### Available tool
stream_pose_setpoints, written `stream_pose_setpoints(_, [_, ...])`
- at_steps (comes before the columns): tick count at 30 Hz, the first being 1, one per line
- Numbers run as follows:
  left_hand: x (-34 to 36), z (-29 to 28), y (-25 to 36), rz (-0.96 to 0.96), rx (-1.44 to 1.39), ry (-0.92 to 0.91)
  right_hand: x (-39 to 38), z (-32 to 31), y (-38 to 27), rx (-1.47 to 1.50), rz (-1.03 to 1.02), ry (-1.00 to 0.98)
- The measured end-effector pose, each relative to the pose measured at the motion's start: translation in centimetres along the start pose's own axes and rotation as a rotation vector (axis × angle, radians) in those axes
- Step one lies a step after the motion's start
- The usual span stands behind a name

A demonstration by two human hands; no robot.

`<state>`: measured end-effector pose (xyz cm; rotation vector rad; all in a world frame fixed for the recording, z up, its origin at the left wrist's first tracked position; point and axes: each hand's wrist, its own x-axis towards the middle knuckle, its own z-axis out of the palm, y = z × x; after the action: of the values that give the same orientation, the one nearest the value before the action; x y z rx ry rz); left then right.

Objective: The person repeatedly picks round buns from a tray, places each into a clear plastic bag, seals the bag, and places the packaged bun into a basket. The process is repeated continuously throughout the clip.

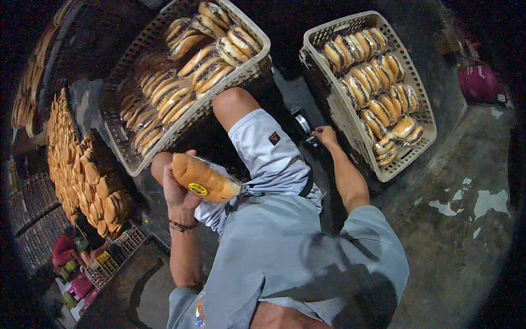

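My left hand (pixel 181 189) is closed around a golden-brown bread bun (pixel 201 176) in a clear plastic bag. A round yellow sticker is on the bag, and the bag's gathered end points right, toward my lap. Lower right of my knee, my right hand (pixel 325 136) has its fingers drawn together at the edge of a small metal tape dispenser (pixel 302 124) with a pale roll. What those fingers pinch is too small to make out. On the left a grey crate (pixel 189 129) holds several bagged, dark-filled buns (pixel 175 98).
A second crate (pixel 388 174) with rows of bagged buns (pixel 378 90) stands at the right. Far left, loose buns (pixel 90 175) lie in a large heap. A person in red (pixel 64 249) sits beside a rack (pixel 121 253). A purple object (pixel 482 84) rests far right.
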<state>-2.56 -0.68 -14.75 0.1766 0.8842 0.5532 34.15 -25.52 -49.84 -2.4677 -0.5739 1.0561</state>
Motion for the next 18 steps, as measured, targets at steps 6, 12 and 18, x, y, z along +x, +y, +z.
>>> stream_pose_setpoints(6, [0.7,0.4,0.9,0.046,0.029,-0.114,4.0,2.2,-0.4,-0.204,0.118,-0.144])
stream_pose_setpoints(12, [0.1,1.5,0.6,0.118,0.082,-0.051,-3.2,-4.3,-1.1,0.051,-0.087,-0.172])
stream_pose_setpoints(18, [0.2,1.7,0.6,0.08,0.053,-0.041,-4.6,-0.8,5.1,0.045,0.156,-0.114])
